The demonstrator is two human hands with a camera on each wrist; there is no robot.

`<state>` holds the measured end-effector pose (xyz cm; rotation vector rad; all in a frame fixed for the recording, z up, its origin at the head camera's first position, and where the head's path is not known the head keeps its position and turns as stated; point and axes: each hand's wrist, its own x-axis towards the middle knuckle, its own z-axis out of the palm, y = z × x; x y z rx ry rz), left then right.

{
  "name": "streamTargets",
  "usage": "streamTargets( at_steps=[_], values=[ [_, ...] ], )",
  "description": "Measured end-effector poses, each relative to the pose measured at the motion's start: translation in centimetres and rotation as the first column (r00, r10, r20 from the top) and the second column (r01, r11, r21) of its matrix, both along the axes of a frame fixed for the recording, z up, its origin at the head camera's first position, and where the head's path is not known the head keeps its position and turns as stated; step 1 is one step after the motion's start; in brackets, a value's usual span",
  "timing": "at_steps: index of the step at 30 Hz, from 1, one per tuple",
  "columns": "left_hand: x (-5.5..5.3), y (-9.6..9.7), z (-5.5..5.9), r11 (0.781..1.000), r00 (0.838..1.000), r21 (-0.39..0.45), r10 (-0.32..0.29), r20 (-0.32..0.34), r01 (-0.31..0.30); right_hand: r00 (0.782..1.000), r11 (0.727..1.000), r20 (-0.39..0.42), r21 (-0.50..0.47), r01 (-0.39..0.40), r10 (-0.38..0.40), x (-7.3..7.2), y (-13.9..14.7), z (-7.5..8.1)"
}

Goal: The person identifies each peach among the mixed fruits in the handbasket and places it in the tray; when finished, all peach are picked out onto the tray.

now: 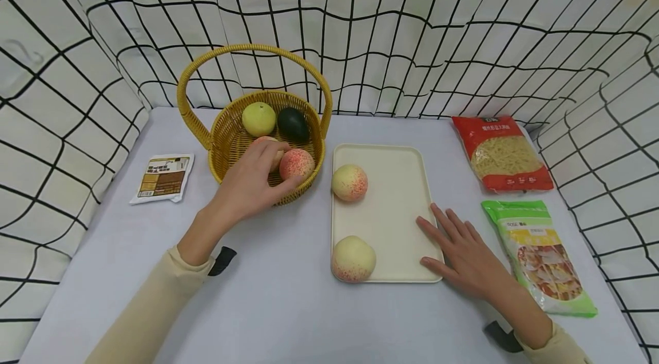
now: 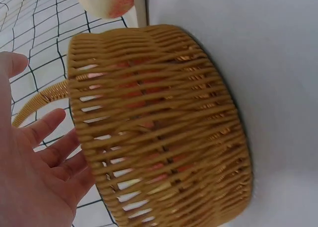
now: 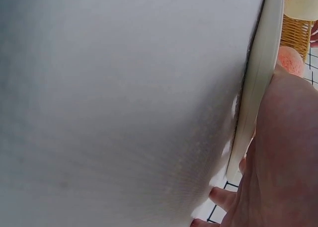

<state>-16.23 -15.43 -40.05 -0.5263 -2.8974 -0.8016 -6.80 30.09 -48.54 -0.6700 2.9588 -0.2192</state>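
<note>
Head view shows peaches (image 1: 298, 165) inside the basket (image 1: 227, 149); left wrist view, mostly woven wall (image 2: 164, 122). Left hand (image 1: 252, 178) hangs above, relaxed, palm empty; right hand (image 1: 467, 258), fingers spread, touches the tray (image 1: 395, 209).

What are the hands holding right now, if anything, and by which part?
Left hand: at two peaches in the wicker basket; whether it grips one cannot be told. Right hand: holds nothing, spread at the right edge of the tray.
</note>
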Motion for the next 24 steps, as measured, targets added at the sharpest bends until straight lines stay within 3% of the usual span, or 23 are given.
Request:
streamTargets(
  at_steps=[10,24],
  values=[
    [-0.8,-1.5,-0.6,0.998,0.998,-0.022,0.054,0.044,-0.053,1.0,1.0,0.008,-0.004,0.007,-0.007,0.0,0.0,0.0],
    [-1.8,-2.7,-1.2,0.997,0.997,-0.037,0.074,0.018,-0.074,1.0,1.0,0.006,0.003,0.01,-0.01,0.0,-0.1,-0.1]
  ],
)
